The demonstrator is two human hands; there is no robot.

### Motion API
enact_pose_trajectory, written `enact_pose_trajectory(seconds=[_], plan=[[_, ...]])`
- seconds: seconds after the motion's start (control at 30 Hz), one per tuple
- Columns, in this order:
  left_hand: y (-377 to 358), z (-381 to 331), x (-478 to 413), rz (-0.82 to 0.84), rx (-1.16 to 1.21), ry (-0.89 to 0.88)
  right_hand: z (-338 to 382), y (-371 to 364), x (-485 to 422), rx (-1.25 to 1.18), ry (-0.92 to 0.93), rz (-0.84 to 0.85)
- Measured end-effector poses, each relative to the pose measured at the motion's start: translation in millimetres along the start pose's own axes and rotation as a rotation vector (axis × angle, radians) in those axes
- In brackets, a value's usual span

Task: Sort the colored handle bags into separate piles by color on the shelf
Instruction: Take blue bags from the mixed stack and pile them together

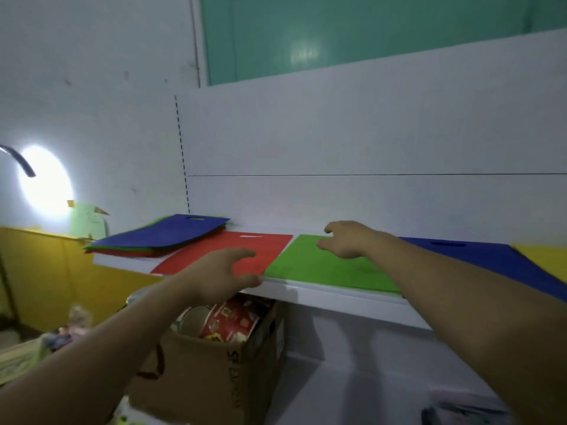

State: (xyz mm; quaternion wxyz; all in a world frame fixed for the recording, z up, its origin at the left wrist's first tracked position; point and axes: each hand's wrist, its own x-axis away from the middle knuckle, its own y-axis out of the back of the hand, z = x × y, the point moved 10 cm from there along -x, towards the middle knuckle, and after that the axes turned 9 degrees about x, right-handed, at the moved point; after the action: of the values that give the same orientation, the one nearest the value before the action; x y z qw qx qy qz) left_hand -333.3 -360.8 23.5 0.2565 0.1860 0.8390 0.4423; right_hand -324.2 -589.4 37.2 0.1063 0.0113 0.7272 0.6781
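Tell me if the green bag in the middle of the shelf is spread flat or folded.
Spread flat: the green fabric handle bag lies as one smooth sheet on the white shelf, no fold visible.

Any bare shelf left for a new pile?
Little. One bare wedge of shelf at the front left corner, between the mixed stack and the red bag. Rightward it is crowded: red bag, green bag and blue bag lie side by side.

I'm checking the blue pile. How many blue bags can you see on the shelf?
2: one blue bag tops the mixed stack at left; the second blue bag lies flat at far right. More may hide in the stack.
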Motion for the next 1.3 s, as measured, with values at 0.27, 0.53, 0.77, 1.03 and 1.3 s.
enact_pose_trajectory(seconds=[0.27, 0.53, 0.77, 1.03, 1.3], plan=[[76.0, 123.5, 27.5, -0.105, 0.024, 0.110, 141.5, 1.0, -47.4, -0.057, 0.068, -0.057], [110.7, 203.1, 14.8, -0.144, 0.043, 0.162, 229.5, -6.4, -107.4, -0.035, 0.128, -0.026], [133.2, 258.8, -27.6, -0.174, 0.016, 0.177, 266.9, -26.9, -195.6, -0.028, 0.128, -0.036], [165.2, 333.8, -92.1, -0.155, 0.032, 0.252, 286.6, -39.7, -290.5, -0.053, 0.091, -0.022], [163.3, 383.2, -145.6, -0.021, -0.031, 0.218, 297.6, -62.3, -326.5, 0.045, 0.023, 0.036]])
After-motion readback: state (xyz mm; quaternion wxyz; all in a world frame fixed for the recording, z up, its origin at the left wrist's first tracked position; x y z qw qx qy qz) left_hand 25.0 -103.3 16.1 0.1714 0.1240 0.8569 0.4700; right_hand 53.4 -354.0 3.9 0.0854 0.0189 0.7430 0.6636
